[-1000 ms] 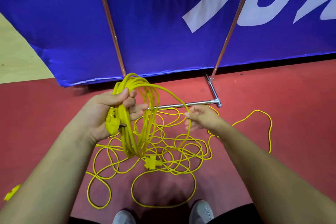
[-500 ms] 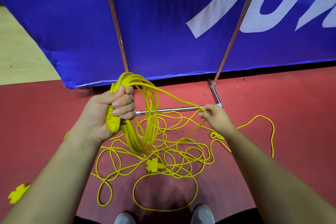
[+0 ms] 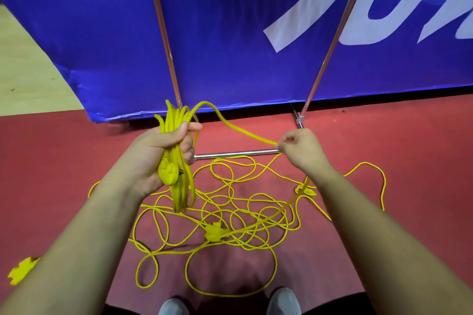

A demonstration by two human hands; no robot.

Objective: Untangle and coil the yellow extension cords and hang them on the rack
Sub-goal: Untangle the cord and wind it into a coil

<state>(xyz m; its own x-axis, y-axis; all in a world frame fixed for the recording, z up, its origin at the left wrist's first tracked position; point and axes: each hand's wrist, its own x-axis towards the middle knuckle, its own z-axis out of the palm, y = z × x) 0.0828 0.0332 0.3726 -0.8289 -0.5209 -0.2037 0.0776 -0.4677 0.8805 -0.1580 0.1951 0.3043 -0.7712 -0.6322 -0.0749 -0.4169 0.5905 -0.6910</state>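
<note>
My left hand grips a bundle of coiled yellow cord, its loops hanging down, with a yellow plug below my palm. One strand runs taut from the bundle's top across to my right hand, which pinches it. From that hand the cord drops into a tangled pile of yellow cord on the red floor, where a yellow socket block lies. The rack's metal base bar lies between my hands, and its two poles rise behind.
A blue banner hangs right behind the rack. Another yellow socket block lies on the floor at the far left. My grey shoes stand at the bottom edge, just short of the cord pile. Red floor spreads to the right.
My right hand took hold of a strand and drew it out to the right and up, so it now runs taut. The loops in my left hand have closed into a tighter bundle.
</note>
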